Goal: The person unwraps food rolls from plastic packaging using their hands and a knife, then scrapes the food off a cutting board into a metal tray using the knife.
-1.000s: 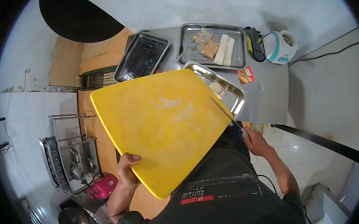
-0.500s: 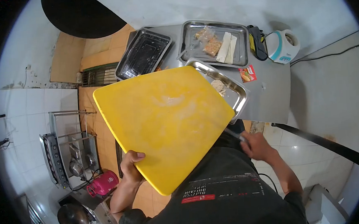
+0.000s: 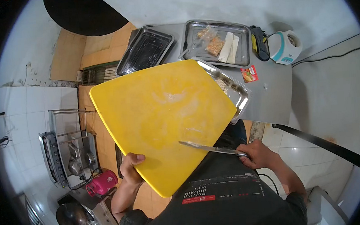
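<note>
My left hand [image 3: 133, 167] grips a yellow cutting board [image 3: 159, 109] by its lower left edge, thumb on top and fingers underneath. The board is held up at a slant in front of me, with whitish smears on its face. In my right hand [image 3: 256, 154] is a knife [image 3: 215, 149], held by the handle, its blade pointing left across the board's lower right part. Some pale residue sits on the blade near the tip. Behind the board's right edge, partly hidden, a steel tray [image 3: 240, 96] holds a pale crumbly or doughy mass [image 3: 222, 85].
On the steel table [image 3: 275, 94] stand a dark, wet-looking tray [image 3: 143, 51] and another tray [image 3: 245, 46] with bagged food and pale strips. A red packet [image 3: 249, 74] and a white-and-teal appliance [image 3: 285, 47] are at right. A pink gas cylinder [image 3: 102, 182] stands lower left.
The knife has come from behind or beside the board's right edge to lie over its face, blade now in view. My right hand moved slightly down; the board shifted a little up and left.
</note>
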Demonstrator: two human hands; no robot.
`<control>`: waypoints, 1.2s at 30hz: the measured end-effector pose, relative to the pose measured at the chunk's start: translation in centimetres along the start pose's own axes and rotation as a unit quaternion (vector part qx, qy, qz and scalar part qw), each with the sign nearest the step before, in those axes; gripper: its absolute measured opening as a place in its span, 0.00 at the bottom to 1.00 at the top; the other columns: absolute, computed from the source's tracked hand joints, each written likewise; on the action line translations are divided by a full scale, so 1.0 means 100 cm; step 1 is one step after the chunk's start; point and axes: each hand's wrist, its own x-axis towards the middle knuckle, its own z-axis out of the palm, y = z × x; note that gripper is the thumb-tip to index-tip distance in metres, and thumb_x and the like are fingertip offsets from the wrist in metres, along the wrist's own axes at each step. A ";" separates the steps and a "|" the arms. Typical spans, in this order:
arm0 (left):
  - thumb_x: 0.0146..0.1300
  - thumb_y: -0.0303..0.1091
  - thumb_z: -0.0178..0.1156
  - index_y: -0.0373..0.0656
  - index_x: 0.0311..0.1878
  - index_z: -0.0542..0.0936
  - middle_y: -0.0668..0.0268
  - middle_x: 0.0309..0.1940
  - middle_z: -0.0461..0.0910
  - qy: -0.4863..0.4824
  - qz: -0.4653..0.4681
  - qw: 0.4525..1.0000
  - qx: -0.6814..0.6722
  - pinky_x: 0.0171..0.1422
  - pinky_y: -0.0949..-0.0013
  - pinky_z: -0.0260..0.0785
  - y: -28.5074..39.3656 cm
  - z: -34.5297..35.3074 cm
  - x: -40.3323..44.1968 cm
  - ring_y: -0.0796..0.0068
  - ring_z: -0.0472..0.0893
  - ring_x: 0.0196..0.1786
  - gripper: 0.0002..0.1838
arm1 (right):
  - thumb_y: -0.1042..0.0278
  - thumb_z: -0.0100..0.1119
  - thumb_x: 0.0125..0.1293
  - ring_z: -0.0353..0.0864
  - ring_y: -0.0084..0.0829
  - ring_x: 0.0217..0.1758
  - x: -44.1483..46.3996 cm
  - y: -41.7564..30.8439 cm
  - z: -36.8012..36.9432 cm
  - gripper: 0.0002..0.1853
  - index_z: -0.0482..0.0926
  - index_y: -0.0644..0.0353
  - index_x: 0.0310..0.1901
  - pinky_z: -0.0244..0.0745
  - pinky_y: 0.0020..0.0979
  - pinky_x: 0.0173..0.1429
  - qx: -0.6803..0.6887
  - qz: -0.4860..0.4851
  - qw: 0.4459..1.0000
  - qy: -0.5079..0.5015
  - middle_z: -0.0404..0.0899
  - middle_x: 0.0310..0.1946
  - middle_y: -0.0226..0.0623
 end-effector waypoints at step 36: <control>0.49 0.32 0.46 0.30 0.54 0.73 0.54 0.47 0.79 0.006 -0.010 0.999 -0.034 0.57 0.58 0.73 0.002 -0.004 0.004 0.57 0.79 0.50 0.27 | 0.62 0.58 0.65 0.78 0.55 0.25 0.010 0.064 0.011 0.12 0.73 0.58 0.44 0.72 0.48 0.30 -0.118 0.141 0.976 0.113 0.76 0.19 0.47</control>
